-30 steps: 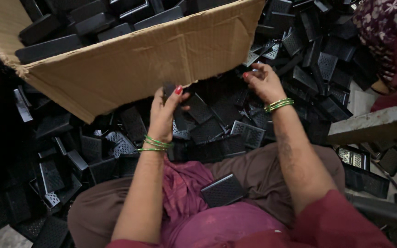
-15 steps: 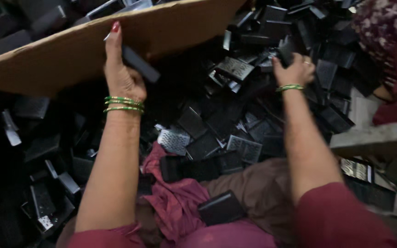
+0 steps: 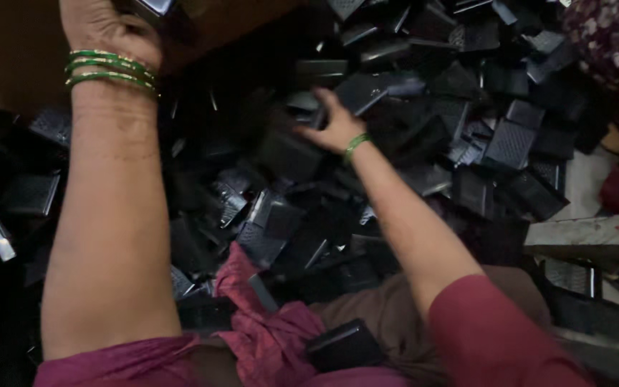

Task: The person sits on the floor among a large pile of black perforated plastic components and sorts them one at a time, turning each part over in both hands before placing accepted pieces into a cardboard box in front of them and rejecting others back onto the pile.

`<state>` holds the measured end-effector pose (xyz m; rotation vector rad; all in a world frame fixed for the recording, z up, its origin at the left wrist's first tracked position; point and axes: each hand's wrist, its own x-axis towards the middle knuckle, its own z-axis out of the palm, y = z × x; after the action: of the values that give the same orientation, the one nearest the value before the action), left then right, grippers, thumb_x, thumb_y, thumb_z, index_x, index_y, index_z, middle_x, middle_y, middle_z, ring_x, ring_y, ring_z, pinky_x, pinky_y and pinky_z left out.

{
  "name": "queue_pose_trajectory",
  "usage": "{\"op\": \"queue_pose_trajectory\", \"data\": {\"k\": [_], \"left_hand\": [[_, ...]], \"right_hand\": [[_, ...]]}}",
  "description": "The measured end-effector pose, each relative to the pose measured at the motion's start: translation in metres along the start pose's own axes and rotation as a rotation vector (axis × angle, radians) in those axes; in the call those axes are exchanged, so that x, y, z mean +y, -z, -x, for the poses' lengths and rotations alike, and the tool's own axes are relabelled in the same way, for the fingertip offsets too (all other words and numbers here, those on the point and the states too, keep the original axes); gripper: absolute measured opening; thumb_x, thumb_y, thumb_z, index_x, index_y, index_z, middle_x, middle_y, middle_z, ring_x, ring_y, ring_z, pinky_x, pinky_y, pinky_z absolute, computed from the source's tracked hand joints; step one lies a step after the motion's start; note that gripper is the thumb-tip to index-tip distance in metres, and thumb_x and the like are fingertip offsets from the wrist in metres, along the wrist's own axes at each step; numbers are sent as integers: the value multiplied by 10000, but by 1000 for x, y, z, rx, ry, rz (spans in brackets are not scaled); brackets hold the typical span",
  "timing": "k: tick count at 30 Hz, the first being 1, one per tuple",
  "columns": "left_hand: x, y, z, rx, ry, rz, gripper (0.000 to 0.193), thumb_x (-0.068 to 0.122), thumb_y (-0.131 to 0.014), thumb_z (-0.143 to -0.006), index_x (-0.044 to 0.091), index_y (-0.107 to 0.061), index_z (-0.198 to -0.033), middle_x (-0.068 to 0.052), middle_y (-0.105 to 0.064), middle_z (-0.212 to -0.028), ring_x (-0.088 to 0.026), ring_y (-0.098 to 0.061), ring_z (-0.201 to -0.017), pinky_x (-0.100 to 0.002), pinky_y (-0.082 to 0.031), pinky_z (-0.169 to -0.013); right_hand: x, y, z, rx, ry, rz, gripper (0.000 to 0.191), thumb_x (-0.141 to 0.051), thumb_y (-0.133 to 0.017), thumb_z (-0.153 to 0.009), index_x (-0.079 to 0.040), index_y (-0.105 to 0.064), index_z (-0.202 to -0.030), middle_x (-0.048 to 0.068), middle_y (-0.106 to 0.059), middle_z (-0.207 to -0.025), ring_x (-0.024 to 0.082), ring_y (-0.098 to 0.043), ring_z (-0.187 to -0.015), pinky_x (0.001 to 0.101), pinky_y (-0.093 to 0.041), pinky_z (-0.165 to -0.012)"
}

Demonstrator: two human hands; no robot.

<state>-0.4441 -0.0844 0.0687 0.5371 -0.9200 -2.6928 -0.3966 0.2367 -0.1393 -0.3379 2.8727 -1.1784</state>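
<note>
The greater part of the work appears outstanding: a large heap of flat black rectangular plastic casings (image 3: pixel 460 136), some with perforated grille faces, covers the ground in front of the seated person and spreads from the lap to the far edge of view, loose and unsorted. The brown corrugated cardboard box (image 3: pixel 8 64) stands at upper left, its side wall filling that corner; its interior is not visible from this angle, so what it contains and how full it is cannot be told. The left hand (image 3: pixel 105 29) is raised against the box near its upper edge, fingers curled closed around a dark flat casing with a pale glinting face (image 3: pixel 153 7), which is partly cut off by the top of the frame. The right hand (image 3: pixel 331 125) reaches forward into the middle of the heap, fingers bent over a black rectangular casing with a smooth face (image 3: pixel 360 92); it is touching that piece, but whether the grip is firm cannot be judged because of blur. One small black oblong casing (image 3: pixel 344 345) lies on the person's lap, just beside a crumpled pink cloth (image 3: pixel 266 337). Judged from this, only single pieces are in hand and the bulk remains on the ground.
</note>
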Motion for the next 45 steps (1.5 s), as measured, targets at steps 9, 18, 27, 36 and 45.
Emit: {"op": "queue_pose_trajectory", "data": {"k": [9, 18, 27, 36, 45], "left_hand": [[-8, 10, 48, -112, -29, -194, 790, 565, -907, -671, 86, -628, -1234, -105, -705, -1042, -289, -721, -855, -246, -407, -537], [-6, 36, 128, -358, -123, -299, 849, 578, -901, -694, 191, -541, -1359, -15, -613, -1330, -215, -666, -1165, -402, -610, -865], [-17, 58, 180, -260, 9, -290, 556, 503, -844, -834, 129, -595, -1161, -36, -638, -1003, -235, -685, -906, -392, -589, -782], [-30, 98, 235, -185, 240, -264, 491, 518, -676, -890, 72, -602, -1079, -111, -722, -1049, -285, -742, -1022, -398, -617, -826], [-36, 122, 287, -135, 267, -345, 511, 497, -723, -903, 45, -657, -1133, -69, -693, -981, -180, -700, -888, -353, -586, -764]], "right_hand": [[-104, -73, 108, -615, 435, 143, 902, -758, -704, -710, -157, -622, -1378, 158, -576, -1453, 386, -518, -1357, 492, -435, -1112], [-101, 30, 112, -529, 253, 102, 543, -487, -709, -842, -144, -691, -1262, 133, -735, -1147, 324, -706, -1040, 424, -554, -906], [53, 112, 37, -76, -94, 412, 568, -285, -748, -775, -102, -648, -1304, 213, -662, -1286, 404, -623, -1177, 485, -502, -1003], [48, 91, 47, -308, -277, 532, 1005, -499, -897, -646, -199, -441, -1490, 196, -541, -1416, 405, -566, -1247, 496, -483, -1025], [22, 84, 125, 466, -48, 262, 811, -524, -993, -636, -22, -662, -1180, 182, -666, -1168, 384, -644, -1103, 465, -528, -946]]}}
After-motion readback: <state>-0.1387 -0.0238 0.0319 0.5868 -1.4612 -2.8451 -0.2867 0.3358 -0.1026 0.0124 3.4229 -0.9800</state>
